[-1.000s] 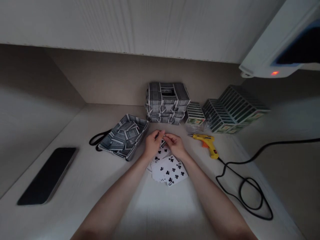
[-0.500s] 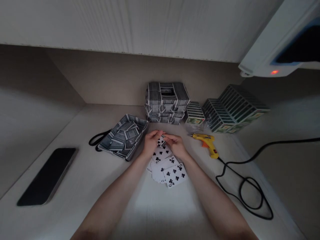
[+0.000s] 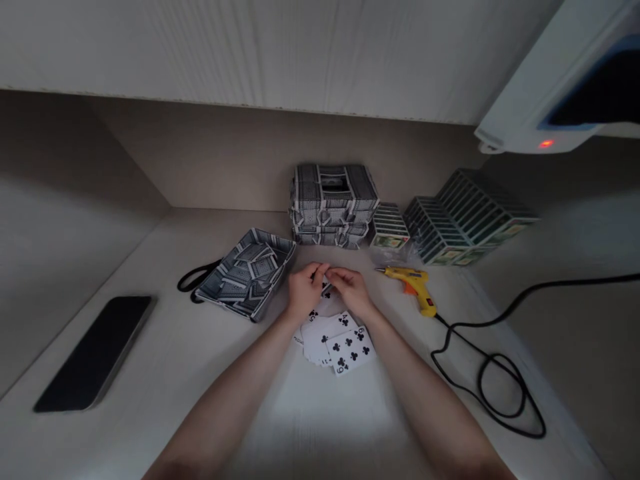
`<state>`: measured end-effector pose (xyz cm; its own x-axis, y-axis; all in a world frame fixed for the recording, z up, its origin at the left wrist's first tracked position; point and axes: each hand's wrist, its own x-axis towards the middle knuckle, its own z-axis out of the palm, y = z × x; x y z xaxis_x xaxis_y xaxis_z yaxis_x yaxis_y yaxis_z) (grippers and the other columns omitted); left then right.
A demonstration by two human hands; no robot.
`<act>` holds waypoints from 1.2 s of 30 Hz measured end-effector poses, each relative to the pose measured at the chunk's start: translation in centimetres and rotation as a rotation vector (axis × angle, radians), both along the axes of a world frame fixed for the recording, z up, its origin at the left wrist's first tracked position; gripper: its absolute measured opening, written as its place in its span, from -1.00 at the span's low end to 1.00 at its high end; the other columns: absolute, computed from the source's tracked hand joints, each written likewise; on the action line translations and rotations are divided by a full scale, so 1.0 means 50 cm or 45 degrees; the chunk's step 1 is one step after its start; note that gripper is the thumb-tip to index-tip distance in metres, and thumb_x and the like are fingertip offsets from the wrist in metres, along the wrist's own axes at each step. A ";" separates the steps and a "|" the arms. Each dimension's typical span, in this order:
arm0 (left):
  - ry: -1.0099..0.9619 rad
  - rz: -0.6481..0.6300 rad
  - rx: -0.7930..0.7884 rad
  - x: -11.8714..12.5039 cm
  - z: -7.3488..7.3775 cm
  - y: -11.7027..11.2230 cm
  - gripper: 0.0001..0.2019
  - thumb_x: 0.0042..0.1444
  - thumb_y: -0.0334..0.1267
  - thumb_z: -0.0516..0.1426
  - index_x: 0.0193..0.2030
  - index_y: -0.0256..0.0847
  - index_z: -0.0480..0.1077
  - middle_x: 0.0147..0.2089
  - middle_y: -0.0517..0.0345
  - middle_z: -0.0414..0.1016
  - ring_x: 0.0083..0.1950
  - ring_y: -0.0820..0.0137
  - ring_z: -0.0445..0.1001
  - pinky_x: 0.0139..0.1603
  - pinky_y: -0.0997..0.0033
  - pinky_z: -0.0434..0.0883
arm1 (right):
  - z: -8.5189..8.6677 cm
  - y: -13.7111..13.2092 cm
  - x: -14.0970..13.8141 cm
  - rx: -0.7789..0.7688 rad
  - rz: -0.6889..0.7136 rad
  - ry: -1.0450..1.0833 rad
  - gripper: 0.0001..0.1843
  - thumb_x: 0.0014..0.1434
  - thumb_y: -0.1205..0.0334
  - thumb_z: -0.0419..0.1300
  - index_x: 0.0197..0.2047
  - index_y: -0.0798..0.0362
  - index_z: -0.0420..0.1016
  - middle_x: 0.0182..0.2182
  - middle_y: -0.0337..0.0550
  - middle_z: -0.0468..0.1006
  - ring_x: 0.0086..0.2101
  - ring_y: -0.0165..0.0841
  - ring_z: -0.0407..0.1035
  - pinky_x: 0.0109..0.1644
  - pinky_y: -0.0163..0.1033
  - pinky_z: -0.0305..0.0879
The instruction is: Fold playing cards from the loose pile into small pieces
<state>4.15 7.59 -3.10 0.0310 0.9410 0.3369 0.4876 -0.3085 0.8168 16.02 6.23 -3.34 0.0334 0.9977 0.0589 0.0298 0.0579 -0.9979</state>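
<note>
My left hand [image 3: 304,288] and my right hand [image 3: 351,292] meet at the fingertips in the middle of the table. Between them they pinch a playing card [image 3: 326,288], mostly hidden behind the fingers, with only a small part of its printed face showing. Just below my hands lies a loose pile of club cards [image 3: 320,339], face up and overlapping. A six of clubs [image 3: 351,351] rests on top at the pile's right side. Left of my hands is an open tray made of folded cards [image 3: 256,315], holding several folded card pieces [image 3: 250,270].
Behind my hands stands a stacked card-built box [image 3: 334,207]. Rows of card packs [image 3: 465,223] fill the back right. A yellow glue gun [image 3: 415,285] trails a looped black cord [image 3: 483,393]. Scissors [image 3: 197,277] poke out beside the tray; a phone [image 3: 95,353] lies far left.
My fingers have curled inward and closer together around the card, covering more of its face. The pile, the tray and the tools stay where they were.
</note>
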 end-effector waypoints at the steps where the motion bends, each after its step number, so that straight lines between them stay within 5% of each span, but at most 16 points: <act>1: 0.060 -0.002 0.037 -0.002 0.001 -0.002 -0.74 0.11 -0.16 0.04 -0.40 -0.24 0.48 -0.49 0.16 0.48 -0.48 0.49 0.36 -0.42 0.52 0.20 | -0.002 0.000 0.000 0.005 0.001 -0.008 -0.74 -0.03 0.06 0.16 -0.49 0.09 0.50 -0.60 -0.29 0.39 -0.54 -0.46 0.20 -0.46 -0.35 0.12; 6: 0.192 -0.026 0.125 -0.004 0.001 -0.008 -0.75 0.14 -0.19 0.01 -0.34 -0.21 0.48 -0.39 0.09 0.54 -0.38 0.44 0.42 -0.34 0.50 0.23 | -0.004 -0.001 0.000 -0.003 0.035 0.022 -0.73 -0.01 0.03 0.15 -0.45 0.08 0.48 -0.56 -0.26 0.42 -0.52 -0.43 0.25 -0.44 -0.34 0.18; 15: -0.029 0.059 -0.026 0.006 -0.009 0.001 -0.68 0.17 -0.11 -0.04 -0.34 -0.23 0.46 -0.38 0.09 0.54 -0.38 0.43 0.44 -0.36 0.50 0.27 | 0.001 0.001 -0.001 -0.026 0.061 0.029 -0.68 -0.01 -0.02 0.15 -0.35 0.05 0.52 -0.50 -0.22 0.47 -0.50 -0.42 0.28 -0.44 -0.33 0.24; 27: 0.212 -0.024 0.132 0.003 -0.008 -0.003 -0.77 0.16 -0.21 -0.02 -0.26 -0.21 0.44 -0.30 0.05 0.53 -0.27 0.38 0.45 -0.23 0.45 0.29 | -0.003 0.002 -0.001 0.000 0.066 0.005 -0.71 0.00 0.01 0.13 -0.38 0.06 0.49 -0.47 -0.21 0.50 -0.45 -0.39 0.32 -0.36 -0.31 0.22; 36: -0.006 0.013 0.022 0.004 -0.010 0.002 -0.73 0.18 -0.18 -0.05 -0.29 -0.22 0.44 -0.33 0.10 0.53 -0.31 0.42 0.45 -0.30 0.49 0.29 | -0.002 0.008 -0.002 -0.056 0.044 0.040 -0.69 -0.03 -0.02 0.17 -0.41 0.07 0.47 -0.56 -0.26 0.40 -0.53 -0.44 0.26 -0.46 -0.35 0.21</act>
